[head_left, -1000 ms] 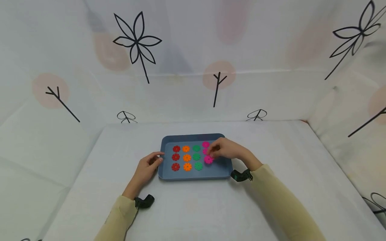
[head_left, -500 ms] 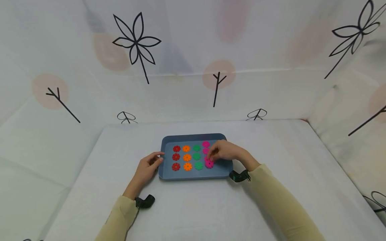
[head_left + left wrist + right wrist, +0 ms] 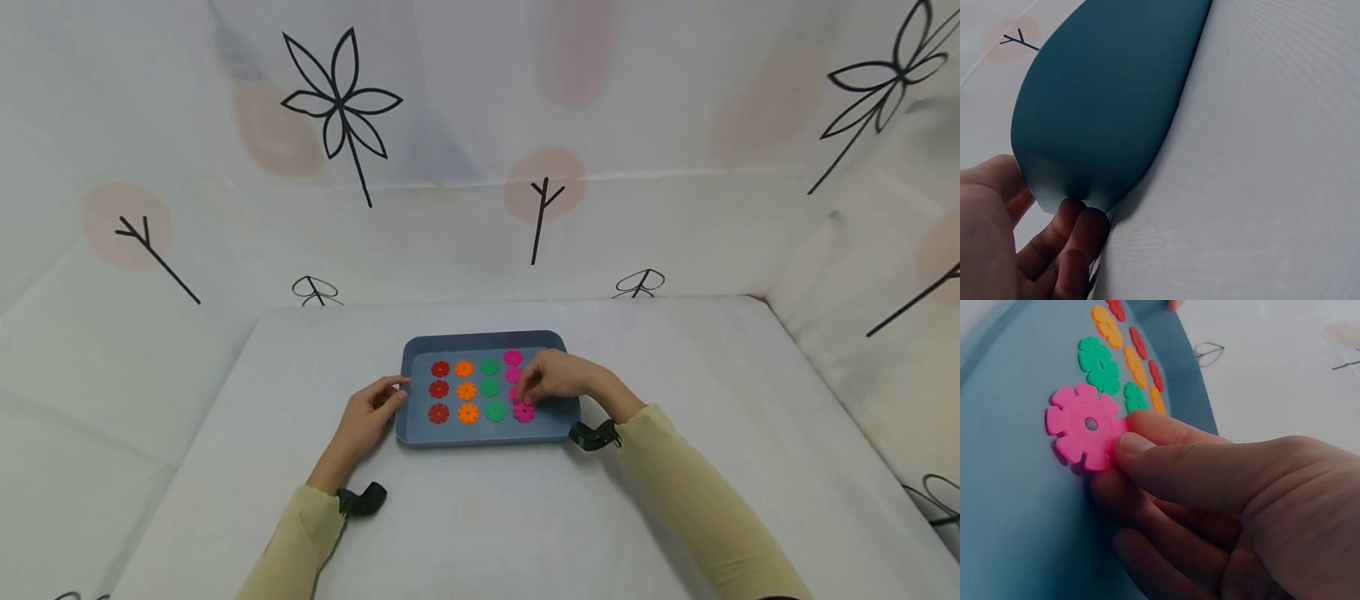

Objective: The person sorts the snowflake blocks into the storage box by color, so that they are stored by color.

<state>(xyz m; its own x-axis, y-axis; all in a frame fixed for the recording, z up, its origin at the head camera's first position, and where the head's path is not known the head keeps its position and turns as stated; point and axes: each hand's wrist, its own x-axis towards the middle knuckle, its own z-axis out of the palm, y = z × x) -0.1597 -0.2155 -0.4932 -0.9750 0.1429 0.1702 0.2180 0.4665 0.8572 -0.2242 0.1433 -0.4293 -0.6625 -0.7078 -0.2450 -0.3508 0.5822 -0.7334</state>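
My right hand (image 3: 558, 375) pinches a pink flower-shaped interlocking disc (image 3: 1069, 419) between thumb and index finger, at the near end of a pink column. In the right wrist view the disc lies close over the tray floor, its right edge under the thumb tip. The blue-grey tray (image 3: 415, 433) carries columns of red discs (image 3: 438, 389), orange discs (image 3: 466, 390), green discs (image 3: 490, 388) and other pink discs (image 3: 513, 357), one partly hidden by my fingers. My left hand (image 3: 371, 412) holds the tray's left edge, with curled fingers against its outer wall (image 3: 1091, 162) in the left wrist view.
A white cloth-covered table (image 3: 480, 517) lies under the tray. Behind it rises a white backdrop (image 3: 450, 242) printed with leaves and twigs. Dark wrist cameras sit on both wrists, the right camera (image 3: 594, 435) close to the tray's near right corner.
My right hand has brought the pink disc toward the near side, to the end of the pink column, level with the nearest green disc. The left hand stays at the tray edge.
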